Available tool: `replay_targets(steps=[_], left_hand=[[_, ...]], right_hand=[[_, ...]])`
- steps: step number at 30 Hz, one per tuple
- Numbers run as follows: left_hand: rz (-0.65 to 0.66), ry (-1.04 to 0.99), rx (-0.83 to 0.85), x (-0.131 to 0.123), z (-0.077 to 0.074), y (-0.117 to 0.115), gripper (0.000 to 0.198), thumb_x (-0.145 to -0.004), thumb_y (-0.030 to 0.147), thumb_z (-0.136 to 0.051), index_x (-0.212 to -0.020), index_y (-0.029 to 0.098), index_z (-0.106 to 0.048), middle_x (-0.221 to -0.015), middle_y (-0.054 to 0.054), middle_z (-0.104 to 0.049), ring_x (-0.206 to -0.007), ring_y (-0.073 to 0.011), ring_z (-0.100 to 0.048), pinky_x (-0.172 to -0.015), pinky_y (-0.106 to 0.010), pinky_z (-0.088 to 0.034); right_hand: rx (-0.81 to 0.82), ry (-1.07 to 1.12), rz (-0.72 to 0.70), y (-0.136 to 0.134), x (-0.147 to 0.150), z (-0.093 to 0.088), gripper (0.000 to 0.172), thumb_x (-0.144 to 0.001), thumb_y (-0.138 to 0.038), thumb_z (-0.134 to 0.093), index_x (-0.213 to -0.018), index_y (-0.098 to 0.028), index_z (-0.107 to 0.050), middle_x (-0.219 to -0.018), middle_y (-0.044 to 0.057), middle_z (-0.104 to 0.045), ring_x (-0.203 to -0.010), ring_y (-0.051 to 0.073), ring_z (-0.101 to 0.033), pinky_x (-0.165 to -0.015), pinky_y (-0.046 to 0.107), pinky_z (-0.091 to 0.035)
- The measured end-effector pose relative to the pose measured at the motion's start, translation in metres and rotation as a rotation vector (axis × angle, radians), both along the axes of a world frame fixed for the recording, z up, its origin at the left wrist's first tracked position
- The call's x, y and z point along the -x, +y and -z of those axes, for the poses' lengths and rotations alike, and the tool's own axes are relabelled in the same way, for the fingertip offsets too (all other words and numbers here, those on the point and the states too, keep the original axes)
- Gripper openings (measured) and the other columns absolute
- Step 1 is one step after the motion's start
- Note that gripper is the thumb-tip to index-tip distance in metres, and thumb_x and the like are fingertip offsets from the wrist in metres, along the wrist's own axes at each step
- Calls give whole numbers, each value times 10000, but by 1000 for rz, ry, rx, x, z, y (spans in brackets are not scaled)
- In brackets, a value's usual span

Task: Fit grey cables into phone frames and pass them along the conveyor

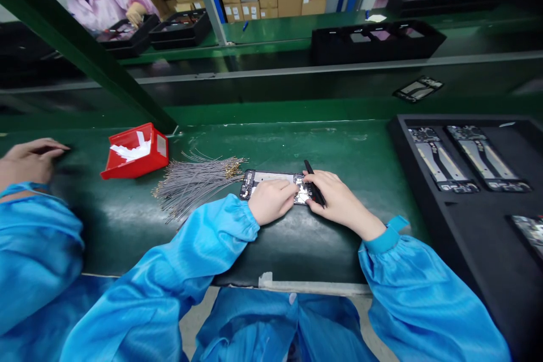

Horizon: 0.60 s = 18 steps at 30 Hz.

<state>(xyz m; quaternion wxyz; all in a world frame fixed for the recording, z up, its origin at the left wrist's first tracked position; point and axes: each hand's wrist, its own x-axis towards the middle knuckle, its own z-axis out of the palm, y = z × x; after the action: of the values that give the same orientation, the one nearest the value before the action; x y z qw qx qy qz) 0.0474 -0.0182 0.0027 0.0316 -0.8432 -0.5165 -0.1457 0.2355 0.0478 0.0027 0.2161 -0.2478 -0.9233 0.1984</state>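
Note:
An opened phone (263, 176) lies crosswise on the green bench, its circuit board bared at the right end. My left hand (274, 201) rests over its middle, fingers bent together and fingertips pressed on the board, steadying the phone; whatever may sit under those fingertips is hidden. In my right hand (335, 195) are black tweezers (309, 167), held slanting across the phone's right end, with thumb and fingers at the phone's edges. A bundle of thin grey cables (199, 178) with gold-coloured ends lies just left of the phone, touching or nearly touching it.
Behind the cables stands a red bin (142, 167) with white strips. At right, a black foam tray (458, 226) holds several opened phones. Another person's hand (29, 161) is at far left. One phone unit (418, 89) lies behind the bench; a green post (97, 62) slants at left.

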Motion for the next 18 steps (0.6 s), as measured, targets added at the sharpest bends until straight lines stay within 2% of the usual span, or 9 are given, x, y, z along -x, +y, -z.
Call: replay_targets(steps=[6, 18], left_hand=[[181, -16, 7, 5, -2, -8, 264, -825, 156, -381, -956, 189, -607, -748, -35, -565, -727, -163, -486, -686, -297, -377], [225, -9, 97, 7, -1, -14, 280, -848, 185, -384, -1041, 165, -586, -765, -53, -548, -750, -172, -463, -686, -300, -381]], right_hand=[[10, 14, 36, -3, 3, 2, 415, -688, -172, -546, -1096, -173, -478, -1148, 114, -550, -1093, 261, -471, -936, 430, -368], [56, 7, 59, -2, 5, 0, 442, -667, -184, -554, -1097, -201, -457, -1111, 100, -552, -1065, 282, -473, -903, 437, -375]])
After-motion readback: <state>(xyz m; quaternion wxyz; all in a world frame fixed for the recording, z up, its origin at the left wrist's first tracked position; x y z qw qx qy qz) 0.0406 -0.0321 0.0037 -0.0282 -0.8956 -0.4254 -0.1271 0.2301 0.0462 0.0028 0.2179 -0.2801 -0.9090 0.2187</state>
